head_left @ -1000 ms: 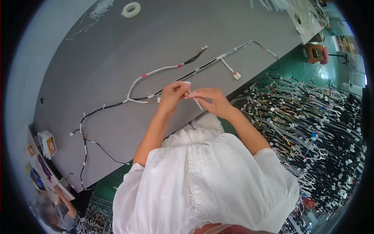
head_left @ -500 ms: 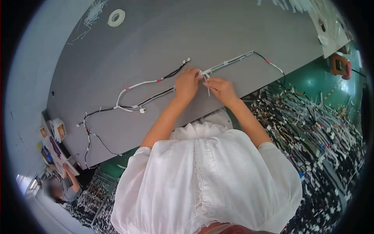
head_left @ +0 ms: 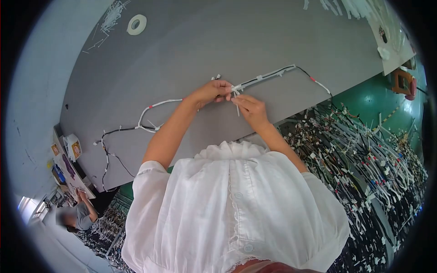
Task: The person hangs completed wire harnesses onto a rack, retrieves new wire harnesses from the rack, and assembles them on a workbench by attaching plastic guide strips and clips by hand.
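Note:
A long wire harness (head_left: 120,130) with black and white sections lies across the grey table (head_left: 191,41). My left hand (head_left: 217,92) is closed on the harness near its middle, where a white branch meets the pale channel (head_left: 266,76). Just right of it, my right hand (head_left: 249,108) pinches a thin white strip (head_left: 237,109) that hangs from the harness at that spot. Beyond the channel, a black wire with a red mark (head_left: 312,78) runs to the right. My left forearm hides part of the harness.
A roll of tape (head_left: 136,24) and scattered white ties (head_left: 110,20) lie at the back left. Many bundled harnesses (head_left: 359,159) hang at the right below the table edge. A co-worker (head_left: 82,214) sits at the lower left. A stool (head_left: 403,82) stands far right.
Both hands have moved from above the near table edge onto the harness, bringing the white strip to it. The harness's middle is now lifted or pulled slightly towards me.

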`<control>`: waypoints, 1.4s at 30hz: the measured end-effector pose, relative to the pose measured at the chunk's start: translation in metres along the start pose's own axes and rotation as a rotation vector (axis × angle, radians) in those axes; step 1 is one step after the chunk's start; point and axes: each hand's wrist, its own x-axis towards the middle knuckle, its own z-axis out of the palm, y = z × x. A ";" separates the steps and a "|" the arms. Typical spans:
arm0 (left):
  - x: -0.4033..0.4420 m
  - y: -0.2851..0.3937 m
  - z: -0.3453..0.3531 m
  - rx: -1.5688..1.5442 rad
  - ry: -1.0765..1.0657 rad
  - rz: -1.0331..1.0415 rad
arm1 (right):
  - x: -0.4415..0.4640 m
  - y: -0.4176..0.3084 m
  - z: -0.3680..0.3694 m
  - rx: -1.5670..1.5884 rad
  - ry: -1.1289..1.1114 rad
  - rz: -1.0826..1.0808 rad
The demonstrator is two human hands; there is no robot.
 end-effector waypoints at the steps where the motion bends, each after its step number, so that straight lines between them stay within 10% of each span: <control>1: 0.001 0.000 -0.002 -0.009 -0.019 -0.006 | 0.002 -0.002 -0.003 0.121 -0.049 0.169; 3: -0.002 0.002 -0.002 -0.031 -0.014 -0.006 | 0.012 -0.019 -0.013 0.362 -0.153 0.516; 15: -0.003 -0.011 0.008 -0.081 0.223 0.042 | 0.026 -0.018 -0.012 0.615 -0.152 1.051; 42: -0.001 -0.015 0.004 -0.125 0.220 0.079 | 0.034 -0.026 0.011 0.365 0.056 0.990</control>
